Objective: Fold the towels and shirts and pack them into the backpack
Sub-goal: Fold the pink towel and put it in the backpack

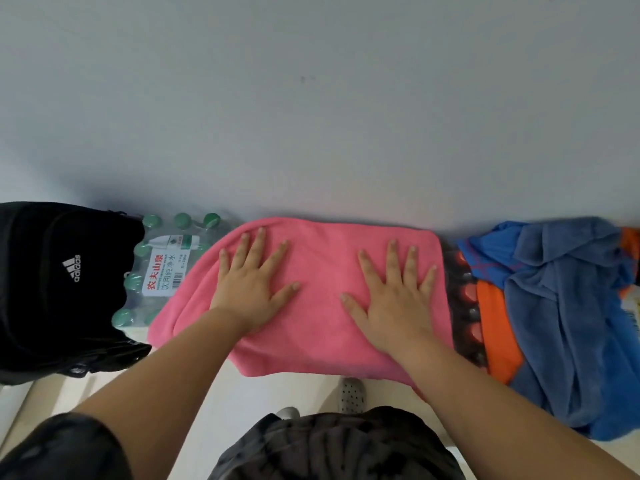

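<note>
**Our forearms point(166, 368) over the pink towel point(318, 271)**

Our bare forearms extended forward, and we pressed both palms flat on the folded pink towel, left hand point(254, 285) beside right hand point(394, 299). Our fingers point(260, 244) were spread straight, gripping nothing. The towel lay across shrink-wrapped bottle packs. At the left stood the black backpack point(52, 278), touching the green-capped pack point(166, 268). At the right a blue towel point(568, 306) and an orange-and-blue shirt point(495, 330) lay heaped.
</note>
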`<state>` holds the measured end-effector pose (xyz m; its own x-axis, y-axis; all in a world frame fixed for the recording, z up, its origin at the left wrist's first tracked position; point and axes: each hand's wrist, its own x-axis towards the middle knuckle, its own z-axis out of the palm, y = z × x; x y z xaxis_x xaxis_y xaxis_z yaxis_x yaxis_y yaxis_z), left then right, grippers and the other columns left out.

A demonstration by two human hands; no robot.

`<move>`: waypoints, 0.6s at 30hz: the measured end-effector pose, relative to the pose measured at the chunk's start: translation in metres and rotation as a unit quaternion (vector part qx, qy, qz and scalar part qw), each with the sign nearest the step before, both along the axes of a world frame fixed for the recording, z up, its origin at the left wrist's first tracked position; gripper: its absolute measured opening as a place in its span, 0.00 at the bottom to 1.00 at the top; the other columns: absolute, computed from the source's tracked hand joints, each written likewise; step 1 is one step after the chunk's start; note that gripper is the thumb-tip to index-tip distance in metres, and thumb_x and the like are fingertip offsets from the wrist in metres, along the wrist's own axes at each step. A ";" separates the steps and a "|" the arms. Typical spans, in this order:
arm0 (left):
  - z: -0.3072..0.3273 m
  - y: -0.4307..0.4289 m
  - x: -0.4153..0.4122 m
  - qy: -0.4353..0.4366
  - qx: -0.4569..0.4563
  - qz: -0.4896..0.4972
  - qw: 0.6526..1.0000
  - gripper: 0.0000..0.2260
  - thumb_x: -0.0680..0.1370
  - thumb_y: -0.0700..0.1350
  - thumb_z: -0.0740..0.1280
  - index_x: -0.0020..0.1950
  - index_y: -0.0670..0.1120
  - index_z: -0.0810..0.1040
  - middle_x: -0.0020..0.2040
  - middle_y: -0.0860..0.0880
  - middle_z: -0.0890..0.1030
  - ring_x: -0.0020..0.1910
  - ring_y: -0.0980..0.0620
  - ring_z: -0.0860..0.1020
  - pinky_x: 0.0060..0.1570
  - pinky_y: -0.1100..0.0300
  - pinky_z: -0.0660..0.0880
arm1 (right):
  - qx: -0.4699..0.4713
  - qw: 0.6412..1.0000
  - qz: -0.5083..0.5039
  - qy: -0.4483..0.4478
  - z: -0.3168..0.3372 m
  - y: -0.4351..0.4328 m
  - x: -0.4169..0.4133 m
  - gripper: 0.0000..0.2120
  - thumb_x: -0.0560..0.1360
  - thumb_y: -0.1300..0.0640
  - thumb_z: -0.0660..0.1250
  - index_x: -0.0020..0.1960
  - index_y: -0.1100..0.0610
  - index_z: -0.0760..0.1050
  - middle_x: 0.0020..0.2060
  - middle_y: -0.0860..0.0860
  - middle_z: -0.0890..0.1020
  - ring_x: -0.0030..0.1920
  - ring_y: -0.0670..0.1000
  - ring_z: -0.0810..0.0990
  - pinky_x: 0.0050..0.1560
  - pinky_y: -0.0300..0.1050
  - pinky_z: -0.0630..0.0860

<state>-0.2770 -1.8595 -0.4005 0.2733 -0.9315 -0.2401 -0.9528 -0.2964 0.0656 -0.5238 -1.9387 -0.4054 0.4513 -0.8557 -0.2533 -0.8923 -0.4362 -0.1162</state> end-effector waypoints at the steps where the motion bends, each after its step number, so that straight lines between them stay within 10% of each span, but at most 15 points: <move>1: 0.003 0.009 -0.001 0.005 -0.014 0.016 1.000 0.38 0.73 0.75 0.40 0.80 0.62 0.49 0.82 0.48 0.44 0.81 0.44 0.42 0.77 0.39 0.40 | -0.002 1.000 0.000 0.000 0.000 -0.001 0.000 0.40 0.74 0.24 0.37 0.81 0.41 0.38 0.80 0.58 0.37 0.78 0.67 0.33 0.72 0.74 0.36; 8: 0.017 0.099 0.038 -0.011 -0.138 0.170 0.976 0.26 0.78 0.57 0.57 0.74 0.48 0.70 0.69 0.43 0.73 0.66 0.37 0.71 0.67 0.42 0.67 | -0.020 0.999 0.028 0.017 0.013 0.002 0.011 0.39 0.75 0.26 0.37 0.81 0.43 0.40 0.81 0.58 0.43 0.79 0.67 0.38 0.72 0.75 0.37; 18: 0.014 0.129 0.091 0.037 -0.121 0.294 0.947 0.14 0.78 0.58 0.66 0.49 0.48 0.80 0.49 0.48 0.76 0.49 0.43 0.73 0.49 0.49 0.73 | 0.062 0.966 0.249 -0.023 0.030 0.067 0.143 0.36 0.78 0.29 0.43 0.80 0.40 0.37 0.79 0.48 0.30 0.77 0.60 0.28 0.72 0.71 0.29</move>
<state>-0.1858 -1.7303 -0.3865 0.7528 -0.6537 -0.0770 -0.6179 -0.7421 0.2596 -0.3808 -1.8713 -0.3752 0.8125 -0.4938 -0.3100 -0.5679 -0.7906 -0.2292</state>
